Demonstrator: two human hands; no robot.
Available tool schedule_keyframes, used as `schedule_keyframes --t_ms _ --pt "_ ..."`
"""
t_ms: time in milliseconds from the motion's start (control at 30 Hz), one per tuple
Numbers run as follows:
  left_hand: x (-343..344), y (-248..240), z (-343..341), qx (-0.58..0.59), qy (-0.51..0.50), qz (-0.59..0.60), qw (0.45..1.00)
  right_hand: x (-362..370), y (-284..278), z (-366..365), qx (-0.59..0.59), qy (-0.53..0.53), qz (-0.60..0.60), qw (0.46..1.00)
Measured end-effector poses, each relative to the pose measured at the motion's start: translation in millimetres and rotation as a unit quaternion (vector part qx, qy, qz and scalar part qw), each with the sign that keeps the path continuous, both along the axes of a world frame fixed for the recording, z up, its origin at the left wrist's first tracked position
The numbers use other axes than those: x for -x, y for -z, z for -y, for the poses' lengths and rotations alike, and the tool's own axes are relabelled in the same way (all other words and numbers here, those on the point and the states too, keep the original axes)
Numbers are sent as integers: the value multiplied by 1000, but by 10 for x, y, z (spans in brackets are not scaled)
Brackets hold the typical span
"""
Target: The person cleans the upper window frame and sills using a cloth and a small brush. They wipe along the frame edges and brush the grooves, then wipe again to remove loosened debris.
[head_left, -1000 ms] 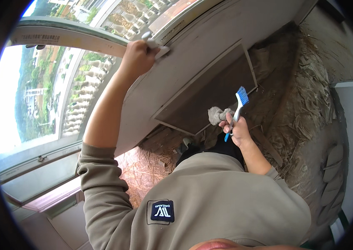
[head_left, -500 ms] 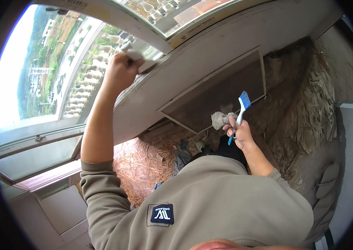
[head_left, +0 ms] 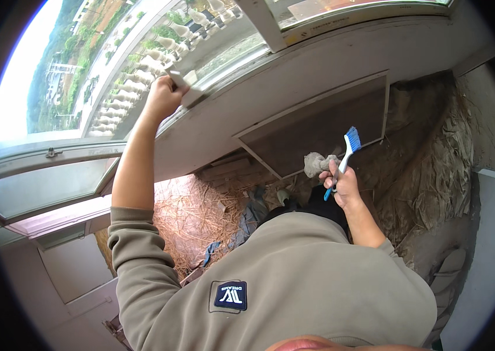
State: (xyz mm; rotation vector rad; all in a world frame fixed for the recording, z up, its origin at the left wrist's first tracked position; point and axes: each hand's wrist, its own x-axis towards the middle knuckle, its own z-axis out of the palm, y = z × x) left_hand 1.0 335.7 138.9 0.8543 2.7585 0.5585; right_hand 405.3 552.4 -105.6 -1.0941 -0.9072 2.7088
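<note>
Fingers of the left hand point(head_left: 163, 99) clamp a pale tool point(head_left: 191, 97) at the dark-streaked ledge point(head_left: 234, 70), work seemingly unfinished; the right hand point(head_left: 344, 184) clutches brush point(head_left: 351, 143) and cloth point(head_left: 316, 164)

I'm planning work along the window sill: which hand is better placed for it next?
Likely the left hand: it is at the window sill, gripping a pale tool. The right hand is away from it, holding a brush and a grey wad.

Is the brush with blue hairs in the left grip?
No, the brush is in the right grip, its blue bristles sticking out.
</note>
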Motion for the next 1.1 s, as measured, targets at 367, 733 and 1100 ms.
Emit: schedule_keyframes --t_ms 367,733,1100 --pt "401 -41 818 103 -63 62 991 28 2 278 3 -30 6 1000" --pt "407 165 1622 -71 -54 53 995 54 -33 509 -18 -39 51 998" --pt "258 129 2145 -155 -68 -6 986 88 -96 616 -22 -45 55 997"
